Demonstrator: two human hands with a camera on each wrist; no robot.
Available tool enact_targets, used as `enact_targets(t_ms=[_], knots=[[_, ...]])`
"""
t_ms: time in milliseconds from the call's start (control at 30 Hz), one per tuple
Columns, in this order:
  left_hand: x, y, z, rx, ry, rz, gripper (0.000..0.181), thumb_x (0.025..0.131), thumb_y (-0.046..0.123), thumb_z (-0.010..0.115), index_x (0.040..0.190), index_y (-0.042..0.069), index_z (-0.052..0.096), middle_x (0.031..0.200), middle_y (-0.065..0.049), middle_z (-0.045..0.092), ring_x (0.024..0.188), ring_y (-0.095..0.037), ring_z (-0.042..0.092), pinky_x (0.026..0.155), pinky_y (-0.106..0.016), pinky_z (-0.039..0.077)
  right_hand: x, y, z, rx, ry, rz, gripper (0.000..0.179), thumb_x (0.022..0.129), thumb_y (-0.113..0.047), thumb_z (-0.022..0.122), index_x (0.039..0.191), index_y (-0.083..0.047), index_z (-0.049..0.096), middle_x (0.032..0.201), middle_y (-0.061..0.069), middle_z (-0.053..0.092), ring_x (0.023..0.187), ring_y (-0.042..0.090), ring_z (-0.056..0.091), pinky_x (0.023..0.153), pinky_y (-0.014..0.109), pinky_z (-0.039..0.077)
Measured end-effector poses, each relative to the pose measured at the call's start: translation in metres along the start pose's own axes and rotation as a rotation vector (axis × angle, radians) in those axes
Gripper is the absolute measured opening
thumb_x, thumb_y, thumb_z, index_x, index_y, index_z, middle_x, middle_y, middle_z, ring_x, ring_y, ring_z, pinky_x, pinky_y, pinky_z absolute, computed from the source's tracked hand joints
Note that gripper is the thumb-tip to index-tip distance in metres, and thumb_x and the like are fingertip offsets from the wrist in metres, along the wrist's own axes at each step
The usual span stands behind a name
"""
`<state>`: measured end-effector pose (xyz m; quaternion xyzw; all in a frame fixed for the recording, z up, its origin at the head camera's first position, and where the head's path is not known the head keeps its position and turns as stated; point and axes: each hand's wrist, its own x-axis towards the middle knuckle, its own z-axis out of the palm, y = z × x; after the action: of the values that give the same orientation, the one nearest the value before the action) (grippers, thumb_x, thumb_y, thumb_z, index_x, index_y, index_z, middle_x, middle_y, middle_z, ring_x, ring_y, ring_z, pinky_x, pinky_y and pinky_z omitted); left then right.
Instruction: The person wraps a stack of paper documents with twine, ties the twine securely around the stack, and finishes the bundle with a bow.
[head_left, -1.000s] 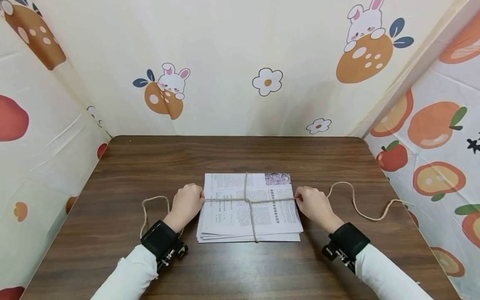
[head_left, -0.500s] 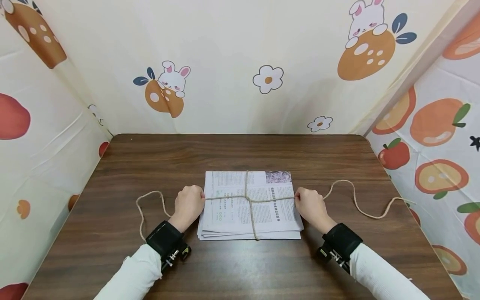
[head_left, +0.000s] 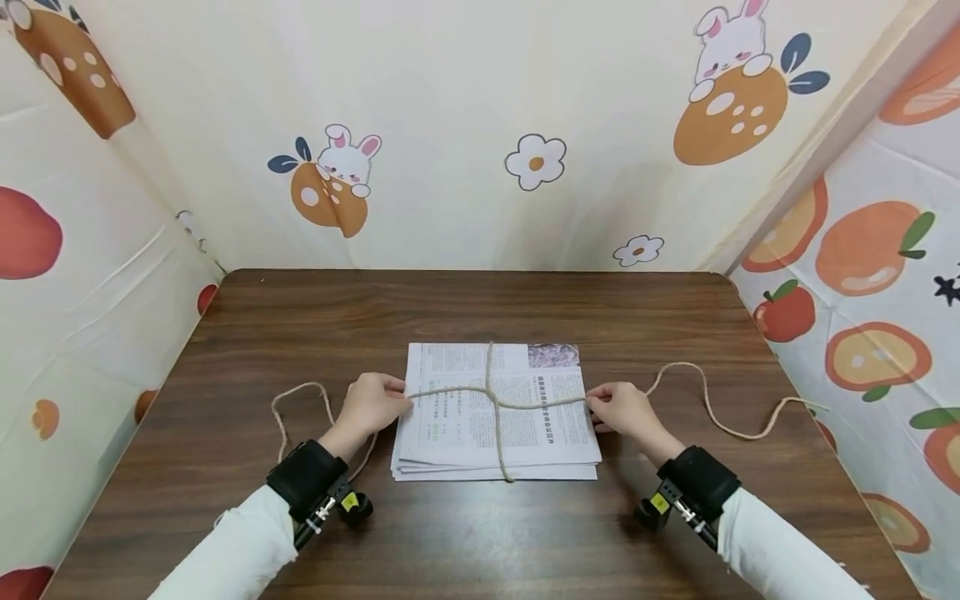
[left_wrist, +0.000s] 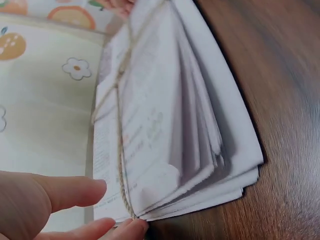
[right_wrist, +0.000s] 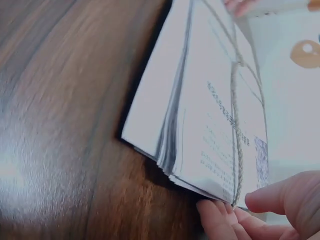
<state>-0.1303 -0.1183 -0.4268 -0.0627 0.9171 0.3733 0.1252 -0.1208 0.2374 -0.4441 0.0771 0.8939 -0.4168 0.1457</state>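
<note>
A stack of folded newspapers (head_left: pixel 450 433) lies on the table, with twine (head_left: pixel 540 406) crossed over its top. My left hand (head_left: pixel 371 402) is at the stack's left edge. In the left wrist view its upper finger (left_wrist: pixel 80 192) stands apart from the twine, while a lower fingertip (left_wrist: pixel 132 227) touches the twine at the paper's edge. At the right edge is my right hand (head_left: pixel 626 410), thumb and fingers spread apart. In the right wrist view, the twine (right_wrist: pixel 237 150) runs down over the edge between thumb (right_wrist: pixel 270 195) and fingers (right_wrist: pixel 220 220).
Loose twine (head_left: pixel 303 386) loops across the brown wooden table (head_left: pixel 480 550) on the left. Another loose length of twine (head_left: pixel 720 425) trails toward the right table edge. Printed cloth walls (head_left: pixel 450 100) stand behind and on both sides.
Both hands have loosened from fists that gripped the twine at the stack's edges, and their fingers have spread. The twine across the top has gone from taut to slightly slack.
</note>
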Motion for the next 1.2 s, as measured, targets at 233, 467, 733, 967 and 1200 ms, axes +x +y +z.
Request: enact_targets(t_ms=[233, 467, 733, 967, 1200], knots=[[0.003, 0.000, -0.006, -0.292, -0.129, -0.179, 0.043, 0.081, 0.010, 0.064, 0.120, -0.006, 0.055, 0.108, -0.021, 0.062, 0.091, -0.021, 0.064, 0.076, -0.031, 0.051, 0.004, 0.004, -0.004, 0.222, -0.098, 0.127, 0.033, 0.094, -0.008, 0.048, 0.118, 0.014, 0.051, 0.106, 0.026, 0.059, 0.083, 0.018, 0.064, 0.072, 0.033, 0.054], [0.004, -0.002, -0.003, -0.469, -0.137, -0.274, 0.046, 0.084, 0.007, 0.062, 0.125, -0.009, 0.048, 0.115, -0.025, 0.057, 0.095, -0.022, 0.065, 0.082, -0.031, 0.051, 0.003, 0.004, -0.005, 0.308, -0.134, 0.149, 0.036, 0.093, -0.007, 0.048, 0.120, 0.017, 0.047, 0.102, 0.023, 0.060, 0.080, 0.015, 0.063, 0.073, 0.034, 0.054], [0.008, -0.002, -0.001, -0.489, -0.147, -0.314, 0.045, 0.083, 0.006, 0.064, 0.123, -0.009, 0.050, 0.109, -0.023, 0.061, 0.087, -0.017, 0.067, 0.079, -0.029, 0.051, 0.004, 0.002, -0.008, 0.318, -0.181, 0.184, 0.037, 0.093, -0.008, 0.048, 0.121, 0.016, 0.046, 0.100, 0.018, 0.060, 0.079, 0.014, 0.061, 0.074, 0.033, 0.053], [0.011, -0.004, -0.002, -0.458, -0.174, -0.319, 0.042, 0.081, 0.006, 0.067, 0.119, -0.009, 0.054, 0.104, -0.019, 0.062, 0.072, -0.009, 0.064, 0.070, -0.023, 0.053, 0.005, 0.002, -0.006, 0.252, -0.228, 0.194, 0.037, 0.091, -0.012, 0.053, 0.118, 0.013, 0.049, 0.093, 0.012, 0.058, 0.075, 0.012, 0.059, 0.069, 0.031, 0.054], [0.010, -0.004, -0.005, -0.426, -0.150, -0.266, 0.034, 0.082, 0.005, 0.065, 0.113, -0.007, 0.056, 0.098, -0.017, 0.060, 0.068, -0.009, 0.063, 0.068, -0.025, 0.053, 0.007, 0.002, -0.003, 0.248, -0.222, 0.178, 0.029, 0.090, -0.010, 0.054, 0.112, 0.008, 0.050, 0.091, 0.009, 0.057, 0.075, 0.013, 0.058, 0.067, 0.030, 0.053]])
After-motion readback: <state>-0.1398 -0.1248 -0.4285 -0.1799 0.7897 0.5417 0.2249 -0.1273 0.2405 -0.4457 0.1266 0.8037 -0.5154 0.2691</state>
